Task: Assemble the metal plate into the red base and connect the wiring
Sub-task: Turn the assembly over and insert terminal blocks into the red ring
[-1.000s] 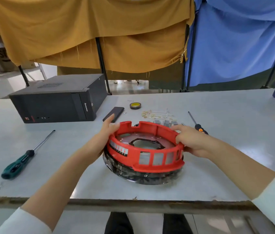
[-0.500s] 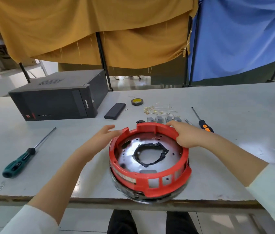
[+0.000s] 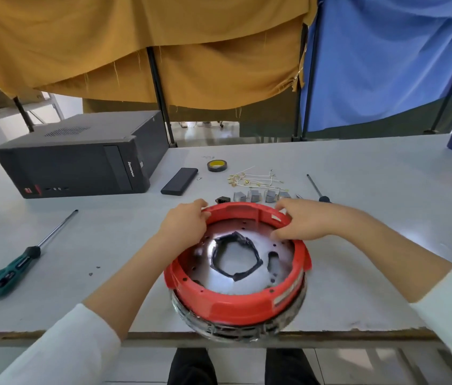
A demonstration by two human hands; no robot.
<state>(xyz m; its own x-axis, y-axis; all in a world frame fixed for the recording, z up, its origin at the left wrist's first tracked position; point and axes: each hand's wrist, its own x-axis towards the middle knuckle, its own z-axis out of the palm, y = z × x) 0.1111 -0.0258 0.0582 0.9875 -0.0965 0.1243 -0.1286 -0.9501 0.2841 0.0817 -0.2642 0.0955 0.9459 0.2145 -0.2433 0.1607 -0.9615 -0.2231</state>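
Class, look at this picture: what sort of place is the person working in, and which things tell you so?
Probably a workshop or assembly bench. A green-handled screwdriver, a roll of tape and loose wires lie on a plain grey table, and cloth screens hang behind it.

"lenovo" on the black computer case point(image 3: 80, 165) (front panel)

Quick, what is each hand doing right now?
Left hand: grips the far left rim of the red base.
Right hand: grips the far right rim of the red base.
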